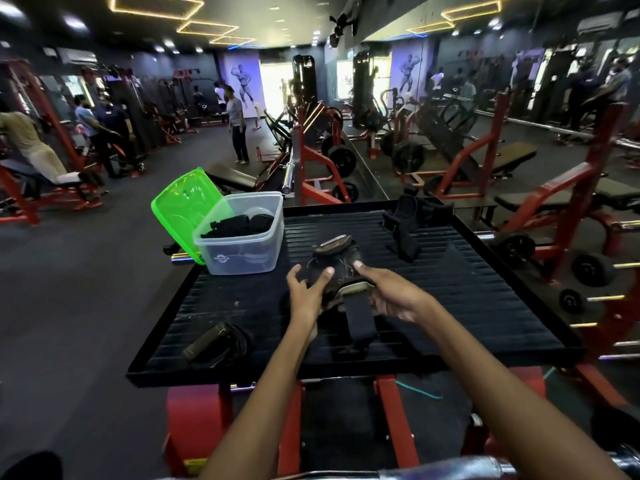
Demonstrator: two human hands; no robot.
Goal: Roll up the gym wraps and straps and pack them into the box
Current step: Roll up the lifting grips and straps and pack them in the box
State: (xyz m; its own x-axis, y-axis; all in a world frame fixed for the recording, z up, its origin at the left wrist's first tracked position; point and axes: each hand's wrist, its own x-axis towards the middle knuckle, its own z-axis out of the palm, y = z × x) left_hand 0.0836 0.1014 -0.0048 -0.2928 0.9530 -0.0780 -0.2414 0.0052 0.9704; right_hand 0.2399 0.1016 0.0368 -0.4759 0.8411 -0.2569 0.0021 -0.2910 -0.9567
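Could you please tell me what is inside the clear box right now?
The box holds black straps piled near its top. What lies beneath them cannot be seen. Its green lid leans against its far left side.

Two hands: the left hand [304,289] and the right hand [391,296], both on one worn strap [337,268]. Two more loose straps lie on the ribbed platform [485,306]: a far strap [403,225] and a near rolled strap [216,342]. One clear box [242,251], one green lid [180,209], and a dark heap of wraps [242,225] inside, number unclear
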